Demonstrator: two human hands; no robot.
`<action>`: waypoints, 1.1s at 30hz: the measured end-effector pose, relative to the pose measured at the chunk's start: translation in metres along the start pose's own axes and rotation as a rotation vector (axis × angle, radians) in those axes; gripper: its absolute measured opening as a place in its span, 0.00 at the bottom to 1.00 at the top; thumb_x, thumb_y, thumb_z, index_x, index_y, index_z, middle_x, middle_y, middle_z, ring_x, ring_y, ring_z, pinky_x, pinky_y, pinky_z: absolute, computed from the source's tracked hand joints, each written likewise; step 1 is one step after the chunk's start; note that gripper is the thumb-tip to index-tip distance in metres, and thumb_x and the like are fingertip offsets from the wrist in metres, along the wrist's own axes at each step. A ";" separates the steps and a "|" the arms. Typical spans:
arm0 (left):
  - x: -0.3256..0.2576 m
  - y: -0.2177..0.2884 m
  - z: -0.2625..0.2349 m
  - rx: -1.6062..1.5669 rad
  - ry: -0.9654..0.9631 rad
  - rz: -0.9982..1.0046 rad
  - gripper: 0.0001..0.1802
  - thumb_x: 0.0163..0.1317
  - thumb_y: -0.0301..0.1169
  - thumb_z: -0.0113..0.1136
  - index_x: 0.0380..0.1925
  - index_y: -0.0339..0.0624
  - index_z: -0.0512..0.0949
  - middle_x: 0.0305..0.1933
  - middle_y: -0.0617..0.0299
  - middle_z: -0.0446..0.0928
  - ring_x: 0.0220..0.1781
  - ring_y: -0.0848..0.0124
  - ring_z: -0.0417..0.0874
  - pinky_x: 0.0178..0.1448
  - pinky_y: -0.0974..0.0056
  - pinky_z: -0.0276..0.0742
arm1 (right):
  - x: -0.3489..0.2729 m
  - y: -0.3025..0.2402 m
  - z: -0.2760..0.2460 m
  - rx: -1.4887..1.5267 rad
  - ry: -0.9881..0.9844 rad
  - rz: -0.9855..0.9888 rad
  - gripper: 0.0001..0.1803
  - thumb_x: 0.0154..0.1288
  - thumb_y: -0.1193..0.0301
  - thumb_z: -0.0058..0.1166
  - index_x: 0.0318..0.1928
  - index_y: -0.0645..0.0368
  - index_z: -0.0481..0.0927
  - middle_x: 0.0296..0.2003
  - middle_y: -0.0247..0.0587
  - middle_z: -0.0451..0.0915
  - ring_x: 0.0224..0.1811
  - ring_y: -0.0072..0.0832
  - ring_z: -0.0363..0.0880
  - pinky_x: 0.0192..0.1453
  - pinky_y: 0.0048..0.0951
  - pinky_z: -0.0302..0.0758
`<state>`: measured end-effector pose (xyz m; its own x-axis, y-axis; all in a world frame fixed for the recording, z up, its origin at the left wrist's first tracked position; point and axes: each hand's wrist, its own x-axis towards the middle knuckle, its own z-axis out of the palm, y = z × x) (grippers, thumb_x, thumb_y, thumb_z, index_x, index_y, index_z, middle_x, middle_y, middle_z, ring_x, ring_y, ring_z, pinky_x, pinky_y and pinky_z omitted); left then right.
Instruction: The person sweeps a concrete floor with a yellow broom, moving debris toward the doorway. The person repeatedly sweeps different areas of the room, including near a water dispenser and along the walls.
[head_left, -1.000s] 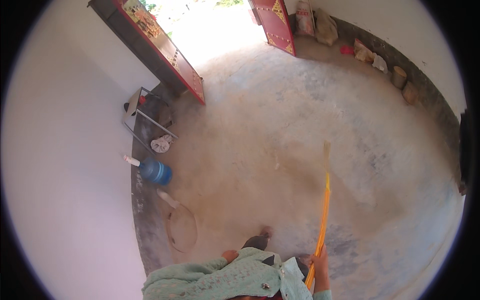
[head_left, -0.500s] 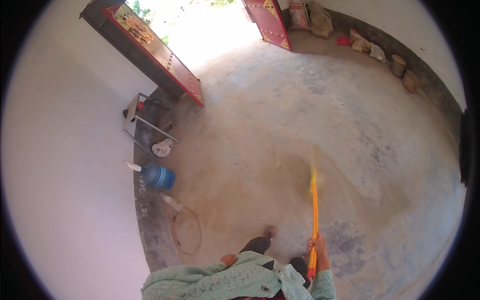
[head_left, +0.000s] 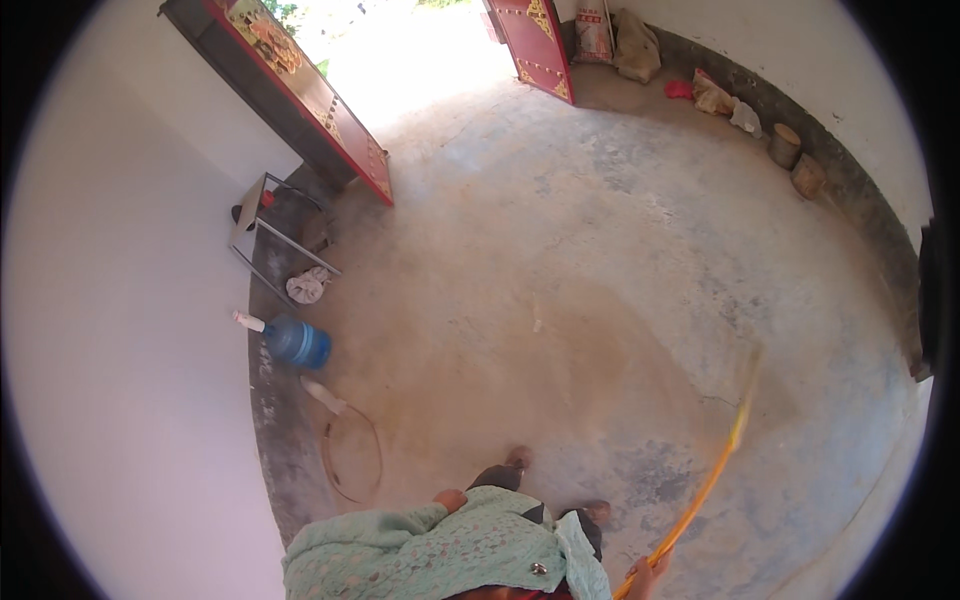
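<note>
My right hand (head_left: 650, 577), low in the picture, grips a long orange broom (head_left: 695, 508) near its lower end. The broom slants up and to the right, and its thin yellow bristle end (head_left: 743, 418) is smeared by motion over the dusty floor (head_left: 560, 240). Out of a pale green lacy sleeve comes my left hand (head_left: 451, 499), close to my body and above my left leg. It is too small for its fingers to show clearly. Both my feet stand on the floor.
Along the left wall are a blue water jug (head_left: 299, 342), a looped hose (head_left: 378, 450), a white bag (head_left: 307, 285) and a metal-framed stand (head_left: 285, 245). Red door leaves (head_left: 345, 125) flank the bright doorway. Sacks (head_left: 637, 48) and wooden stumps (head_left: 785, 146) line the far right wall.
The broom's bristle end has swung right and nearer, and the broom now slants. My right hand has moved lower in the picture. The view has shifted slightly.
</note>
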<state>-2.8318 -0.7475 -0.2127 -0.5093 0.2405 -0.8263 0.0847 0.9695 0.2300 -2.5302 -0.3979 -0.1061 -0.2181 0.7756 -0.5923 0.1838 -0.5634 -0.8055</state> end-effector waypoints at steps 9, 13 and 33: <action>0.000 -0.005 0.001 0.024 0.044 0.036 0.21 0.49 0.43 0.40 0.35 0.42 0.75 0.37 0.48 0.74 0.41 0.54 0.73 0.45 0.55 0.67 | 0.053 0.019 -0.046 0.133 0.081 0.322 0.24 0.45 0.82 0.37 0.47 0.54 0.58 0.12 0.36 0.62 0.07 0.24 0.61 0.09 0.23 0.62; 0.003 -0.024 0.012 0.048 0.015 0.040 0.21 0.49 0.43 0.39 0.35 0.41 0.75 0.37 0.48 0.74 0.41 0.53 0.73 0.45 0.55 0.67 | 0.116 0.087 -0.027 0.160 -0.077 0.374 0.18 0.45 0.81 0.39 0.40 0.53 0.59 0.12 0.36 0.63 0.08 0.26 0.62 0.09 0.25 0.63; 0.025 -0.055 0.034 0.182 0.063 0.196 0.19 0.52 0.41 0.39 0.30 0.40 0.74 0.38 0.47 0.73 0.42 0.52 0.72 0.46 0.53 0.66 | 0.116 -0.043 0.180 -0.196 -0.667 -0.066 0.32 0.46 0.84 0.40 0.56 0.61 0.53 0.17 0.36 0.66 0.10 0.19 0.63 0.12 0.20 0.62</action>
<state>-2.8201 -0.7932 -0.2629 -0.5196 0.4270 -0.7401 0.3369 0.8984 0.2817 -2.7362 -0.3349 -0.1437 -0.7653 0.4306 -0.4785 0.3056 -0.4112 -0.8588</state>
